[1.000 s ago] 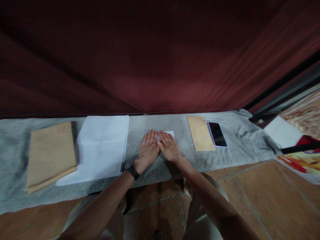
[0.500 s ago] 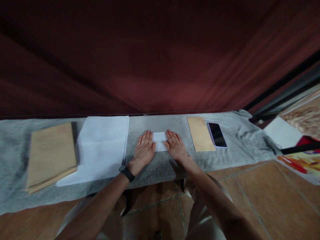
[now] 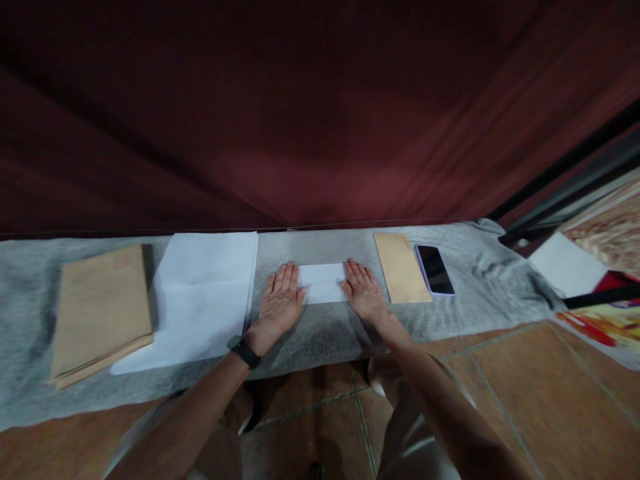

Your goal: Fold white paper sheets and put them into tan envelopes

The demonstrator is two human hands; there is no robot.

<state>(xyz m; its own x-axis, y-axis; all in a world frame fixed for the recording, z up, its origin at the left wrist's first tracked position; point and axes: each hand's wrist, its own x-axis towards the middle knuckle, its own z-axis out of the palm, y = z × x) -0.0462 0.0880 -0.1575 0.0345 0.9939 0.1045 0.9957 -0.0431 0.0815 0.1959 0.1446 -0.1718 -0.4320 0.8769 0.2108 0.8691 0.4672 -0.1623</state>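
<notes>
A small white sheet of folded paper [image 3: 323,283] lies flat on the grey cloth in front of me. My left hand [image 3: 283,298] rests palm down over its left end, fingers stretched out and pointing away from me. Over the right end, my right hand [image 3: 364,290] lies flat in the same way, thumb turned inward. Neither hand grips anything. The paper's middle shows between the two thumbs, while its ends are hidden under the hands. A single brown envelope [image 3: 401,268] lies just right of my right hand.
To the left are a stack of white paper sheets [image 3: 204,293] and a pile of brown envelopes [image 3: 104,310]. A phone [image 3: 435,269] lies beyond the single envelope. Grey cloth [image 3: 480,280] covers the narrow surface, with a dark red curtain [image 3: 320,133] behind and floor tiles [image 3: 550,380] below.
My hands have slid apart along the folded paper, the left one leftward and the right one rightward. More of the paper's middle now shows.
</notes>
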